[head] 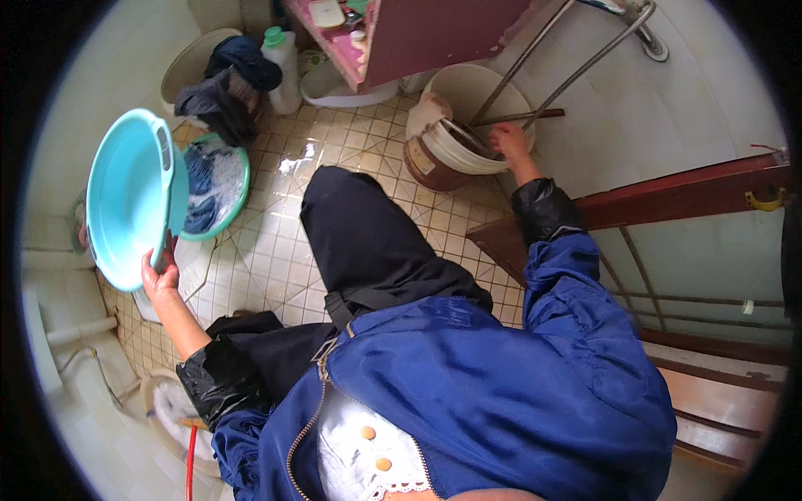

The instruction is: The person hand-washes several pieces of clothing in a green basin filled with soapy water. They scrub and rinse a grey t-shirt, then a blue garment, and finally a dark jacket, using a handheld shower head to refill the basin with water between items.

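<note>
My left hand grips the rim of a turquoise plastic basin, which is tilted on its side with its inside showing, holding nothing. Behind that basin, a green basin stands low with dark blue cloth in foamy water. My right hand is at the rim of a large white bucket, close to a metal shower hose. Its fingers are curled, and whether they hold anything is hidden. Part of a metal hose lies inside the bucket, and a pale cloth hangs over its edge.
A pail heaped with dark clothes stands beside a white bottle with a green cap. A purple-red cabinet juts in overhead. Wet tiles cover the floor. At right is a glazed door.
</note>
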Demonstrator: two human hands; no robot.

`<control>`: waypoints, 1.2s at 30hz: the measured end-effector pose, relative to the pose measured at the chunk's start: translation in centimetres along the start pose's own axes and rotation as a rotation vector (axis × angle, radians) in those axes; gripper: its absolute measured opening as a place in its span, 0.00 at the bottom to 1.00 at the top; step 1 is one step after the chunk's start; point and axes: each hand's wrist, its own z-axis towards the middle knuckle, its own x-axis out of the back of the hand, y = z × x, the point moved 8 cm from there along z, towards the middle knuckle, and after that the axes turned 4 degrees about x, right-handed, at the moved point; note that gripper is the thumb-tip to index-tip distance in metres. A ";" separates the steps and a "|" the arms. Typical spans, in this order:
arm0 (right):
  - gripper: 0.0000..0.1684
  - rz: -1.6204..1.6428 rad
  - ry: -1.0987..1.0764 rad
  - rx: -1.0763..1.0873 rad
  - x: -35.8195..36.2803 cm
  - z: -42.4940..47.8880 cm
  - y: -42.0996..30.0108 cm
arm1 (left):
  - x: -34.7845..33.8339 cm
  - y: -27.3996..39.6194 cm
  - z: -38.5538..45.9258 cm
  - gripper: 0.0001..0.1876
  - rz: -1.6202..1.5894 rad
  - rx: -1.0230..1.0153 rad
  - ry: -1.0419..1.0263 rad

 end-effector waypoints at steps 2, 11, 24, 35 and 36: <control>0.16 0.094 -0.026 -0.029 -0.6 -1.1 -0.1 | -0.9 -1.6 -0.1 0.34 -0.142 0.088 0.008; 0.44 -0.324 -0.241 0.370 -7.8 -2.5 -9.3 | -2.8 -3.5 0.4 0.36 -0.081 0.059 0.023; 0.22 -0.381 0.160 0.704 -8.2 -4.2 -16.3 | -1.8 -2.2 0.8 0.31 -0.027 -0.090 0.040; 0.15 0.333 -0.425 0.654 -20.7 -10.4 -28.7 | -2.0 -0.7 -1.8 0.18 -0.361 -0.322 0.131; 0.15 0.332 -0.440 0.697 -21.6 -11.7 -30.3 | -1.6 -0.4 -2.0 0.18 -0.391 -0.321 0.062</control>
